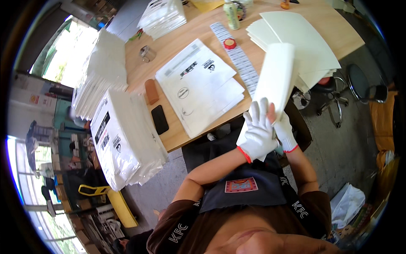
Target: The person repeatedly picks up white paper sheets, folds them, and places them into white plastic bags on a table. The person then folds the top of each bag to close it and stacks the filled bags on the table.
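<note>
A folded cream sheet of card or paper (pixel 275 70) stands out over the table's near edge in front of my body. My left hand (pixel 259 133), in a white glove with a red cuff, lies across it with fingers stretched out flat. My right hand (pixel 285 130), gloved alike, grips the sheet's right side; its fingers are partly hidden. One bare digit shows between the gloves. Beyond the folded sheet lies a fanned stack of cream sheets (pixel 308 38). Left of it are printed white sheets or flat bags (pixel 198 89) and a long strip of labels (pixel 243 65).
On the strip sits a red round object (pixel 229 43); a green bottle (pixel 231 16) stands behind. A phone (pixel 160 119), a brown block (pixel 151 92) and a metal cup (pixel 147 53) lie leftward. Tall bundles of plastic-wrapped white bags (pixel 122 139) line the left edge. Stools (pixel 334 97) stand right.
</note>
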